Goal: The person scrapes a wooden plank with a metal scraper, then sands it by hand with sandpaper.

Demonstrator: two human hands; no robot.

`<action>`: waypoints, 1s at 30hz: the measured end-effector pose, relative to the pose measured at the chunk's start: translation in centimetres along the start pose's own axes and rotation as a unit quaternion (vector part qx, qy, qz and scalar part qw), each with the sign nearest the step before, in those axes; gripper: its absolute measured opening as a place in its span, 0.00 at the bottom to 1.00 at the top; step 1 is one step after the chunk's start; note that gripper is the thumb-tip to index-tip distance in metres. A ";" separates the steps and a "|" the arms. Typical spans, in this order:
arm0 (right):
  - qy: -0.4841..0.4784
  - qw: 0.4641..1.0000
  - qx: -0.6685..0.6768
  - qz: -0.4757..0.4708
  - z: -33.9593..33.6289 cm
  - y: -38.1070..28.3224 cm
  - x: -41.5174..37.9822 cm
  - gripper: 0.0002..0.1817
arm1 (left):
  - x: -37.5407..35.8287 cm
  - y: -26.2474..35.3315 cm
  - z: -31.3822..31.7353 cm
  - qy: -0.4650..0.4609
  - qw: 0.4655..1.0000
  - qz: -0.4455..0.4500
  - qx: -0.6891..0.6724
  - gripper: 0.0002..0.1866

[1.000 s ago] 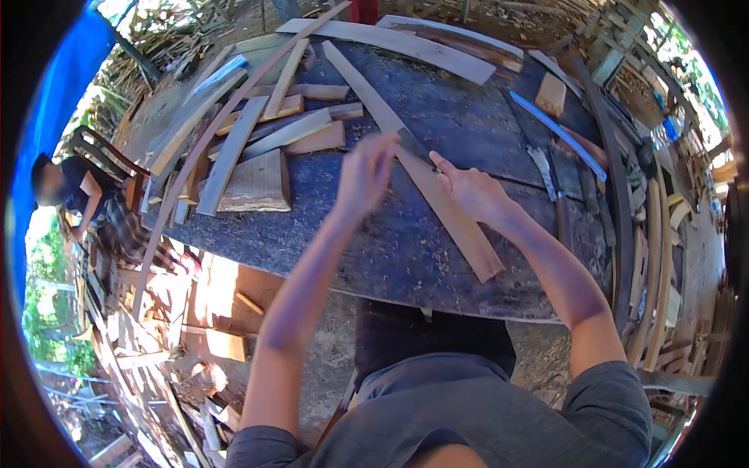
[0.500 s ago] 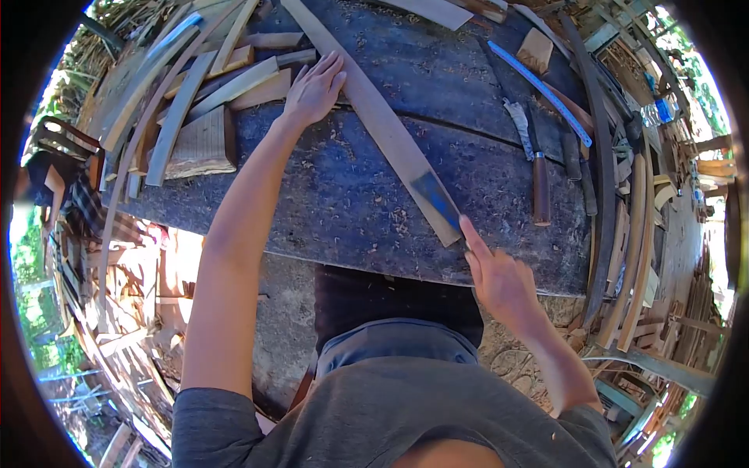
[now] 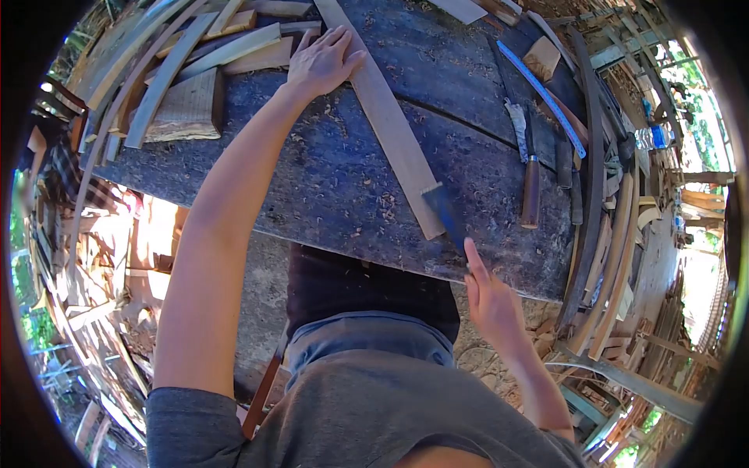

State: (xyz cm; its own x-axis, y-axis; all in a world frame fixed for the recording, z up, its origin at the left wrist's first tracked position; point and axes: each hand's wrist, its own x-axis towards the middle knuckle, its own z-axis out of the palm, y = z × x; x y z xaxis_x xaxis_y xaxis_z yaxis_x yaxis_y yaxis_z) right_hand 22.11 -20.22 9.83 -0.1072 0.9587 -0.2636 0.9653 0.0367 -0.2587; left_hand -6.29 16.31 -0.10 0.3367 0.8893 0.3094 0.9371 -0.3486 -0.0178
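A long pale wooden strip (image 3: 390,125) lies slantwise on the dark worktable (image 3: 312,187). My left hand (image 3: 324,62) rests with spread fingers at the strip's upper part, on its left edge. Near the strip's lower end, my right hand (image 3: 493,300) grips a tool with a flat dark blade (image 3: 446,209), its index finger stretched along the tool. The tool's handle is mostly hidden in the hand. The blade's far edge touches or overlaps the strip's right side. Small shavings are scattered on the table.
Wood offcuts and a thick block (image 3: 186,109) lie at the upper left. On the right are a wooden-handled tool (image 3: 531,191), a blue curved strip (image 3: 542,95), a small wood block (image 3: 541,58) and long bent strips (image 3: 616,265). A plastic bottle (image 3: 654,138) is farther right.
The blade has swung from lying along the strip to its right side, closer to the lower end. The view has shifted, so the table's contents appear slightly displaced.
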 end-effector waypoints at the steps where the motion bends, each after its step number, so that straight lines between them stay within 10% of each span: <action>1: -0.003 1.000 -0.002 0.004 -0.3 -0.1 -0.9 0.33 | -0.1 0.3 0.3 -0.002 1.000 0.000 -0.003 0.36; 12: 0.058 0.998 -0.020 -0.015 0.3 -2.4 13.1 0.29 | 0.4 1.0 -1.6 -0.086 0.996 -0.034 0.002 0.47; 21: 0.019 1.000 -0.012 -0.009 0.8 1.0 -2.3 0.33 | -1.3 2.2 2.3 0.045 0.997 -0.061 -0.033 0.51; 26: 0.007 1.000 -0.029 -0.003 -0.3 -0.3 2.1 0.33 | -1.1 2.5 0.3 -0.054 0.987 -0.077 -0.130 0.47; 30: 0.064 0.996 -0.039 -0.039 1.0 -1.0 7.7 0.32 | -1.0 0.8 4.9 0.078 0.995 -0.046 -0.037 0.51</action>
State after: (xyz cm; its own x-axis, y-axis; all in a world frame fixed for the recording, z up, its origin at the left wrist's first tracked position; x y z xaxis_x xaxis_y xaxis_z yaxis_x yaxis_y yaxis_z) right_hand 20.10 -13.17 7.07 -0.1560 0.9800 -0.1233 0.9712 0.1294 -0.2003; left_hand -5.45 16.58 -5.11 0.2267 0.8638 0.4499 0.9518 -0.2946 0.0860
